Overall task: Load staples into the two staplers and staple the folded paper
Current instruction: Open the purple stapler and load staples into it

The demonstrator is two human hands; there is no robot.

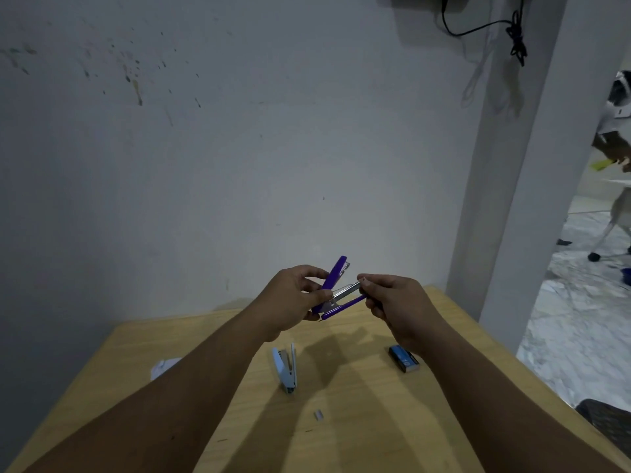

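Note:
A purple stapler [336, 275] is held up above the table with its top cover swung open and the metal staple channel showing. My left hand [296, 299] grips its rear end. My right hand [397, 303] pinches the front tip of the metal channel; whether staples are between those fingers I cannot tell. A light blue stapler [286, 370] lies open on the wooden table [358, 421] below my hands. A small loose strip of staples [318, 414] lies nearer to me. A blue staple box [404, 362] sits under my right wrist. White folded paper [164, 367] shows beside my left forearm.
The table butts against a white wall, with a white pillar [512, 199] at its far right corner. Another person [614, 138] is partly visible in the room beyond. A dark mesh object [607, 421] sits past the table's right edge. Black cables [517, 35] hang on the wall.

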